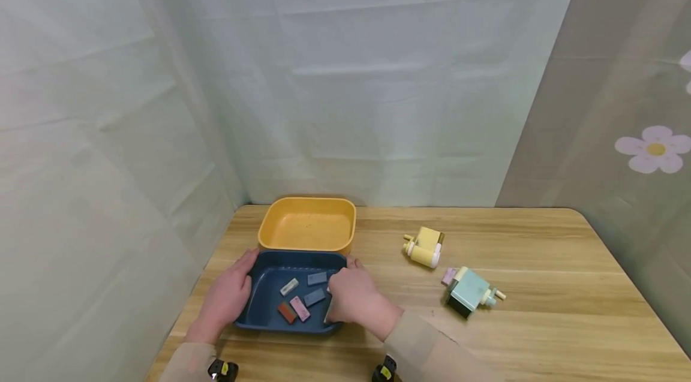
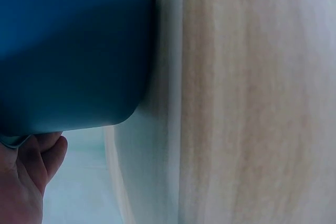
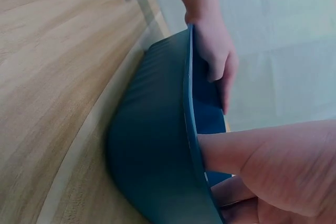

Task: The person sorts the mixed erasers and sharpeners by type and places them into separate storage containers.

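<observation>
My left hand grips the left side of a dark blue tray, with the thumb over its rim. On the right side my right hand holds the tray's rim, its thumb reaching inside, as the right wrist view also shows. Several small blocks that look like erasers lie on the tray floor: a white one, a pink one, a brown and green one and blue ones. Part of the tray's right end is hidden by my right hand.
A yellow tray stands right behind the blue one. To the right lie a yellow crank pencil sharpener and a light teal one, with a small pink block beside the teal one. Fabric hangs behind the wooden table.
</observation>
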The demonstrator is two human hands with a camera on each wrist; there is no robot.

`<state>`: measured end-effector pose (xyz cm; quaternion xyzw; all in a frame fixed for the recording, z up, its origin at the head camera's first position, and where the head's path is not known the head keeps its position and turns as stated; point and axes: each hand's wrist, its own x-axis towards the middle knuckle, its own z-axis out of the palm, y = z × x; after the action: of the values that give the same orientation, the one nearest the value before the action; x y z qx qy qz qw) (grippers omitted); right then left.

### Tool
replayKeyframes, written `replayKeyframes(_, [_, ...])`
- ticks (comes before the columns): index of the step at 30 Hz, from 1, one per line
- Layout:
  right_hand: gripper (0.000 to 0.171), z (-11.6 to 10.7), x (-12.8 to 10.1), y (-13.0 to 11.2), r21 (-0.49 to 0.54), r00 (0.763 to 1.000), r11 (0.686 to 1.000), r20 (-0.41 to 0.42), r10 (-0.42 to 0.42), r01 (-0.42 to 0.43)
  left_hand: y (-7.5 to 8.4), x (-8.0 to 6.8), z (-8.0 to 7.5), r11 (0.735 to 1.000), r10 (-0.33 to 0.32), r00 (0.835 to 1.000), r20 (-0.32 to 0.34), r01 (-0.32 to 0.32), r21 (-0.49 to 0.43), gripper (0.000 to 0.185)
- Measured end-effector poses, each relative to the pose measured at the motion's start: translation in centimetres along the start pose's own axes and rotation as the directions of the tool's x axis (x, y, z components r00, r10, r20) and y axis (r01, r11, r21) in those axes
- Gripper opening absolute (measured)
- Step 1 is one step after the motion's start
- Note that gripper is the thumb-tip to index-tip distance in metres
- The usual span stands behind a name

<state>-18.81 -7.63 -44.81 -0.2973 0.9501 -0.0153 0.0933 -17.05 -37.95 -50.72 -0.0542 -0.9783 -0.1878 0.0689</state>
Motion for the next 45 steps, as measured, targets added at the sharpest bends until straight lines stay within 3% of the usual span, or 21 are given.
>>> replayKeyframes(9, [0.037, 0.1, 0.0, 0.2, 0.008, 1.000, 1.000, 0.000, 0.008, -0.008, 0.3, 0.0, -0.2, 1.000, 0.004, 1.000, -0.005, -0.004, -0.013, 0.056])
replayKeyframes(18, [0.030, 0.3, 0.1, 0.8, 0.054, 0.998, 0.998, -0.069, -0.006, 0.010, 0.4, 0.1, -0.2, 1.000, -0.004, 1.000, 0.005, 0.004, -0.007, 0.055])
replayKeyframes(23, [0.024, 0.0, -0.2, 1.3, 0.044, 0.988, 0.998, -0.148, -0.032, 0.039, 0.4, 0.2, -0.3, 1.000, -0.003, 1.000, 0.005, 0.003, -0.005, 0.056])
replayKeyframes(29, [0.030, -0.8, -0.8, 1.9, 0.078, 0.978, 0.997, -0.207, 0.000, 0.017, 0.1, 0.2, -0.3, 1.000, -0.012, 1.000, 0.009, 0.012, -0.006, 0.056])
replayKeyframes(34, [0.028, -1.0, -1.0, 3.0, 0.120, 0.965, 0.993, -0.261, 0.012, 0.020, -0.1, 0.1, -0.4, 1.000, -0.023, 0.999, 0.028, 0.023, 0.003, 0.056])
replayKeyframes(38, [0.021, -1.3, -1.5, 4.1, 0.180, 0.960, 0.983, -0.279, 0.030, 0.022, -0.2, -0.1, -0.5, 1.000, -0.002, 1.000, 0.005, 0.002, 0.002, 0.056])
replayKeyframes(45, [0.025, -2.1, -3.1, 6.4, 0.222, 0.952, 0.975, -0.295, 0.083, -0.016, -0.2, -0.1, -0.6, 1.000, 0.011, 1.000, -0.007, -0.011, -0.005, 0.056])
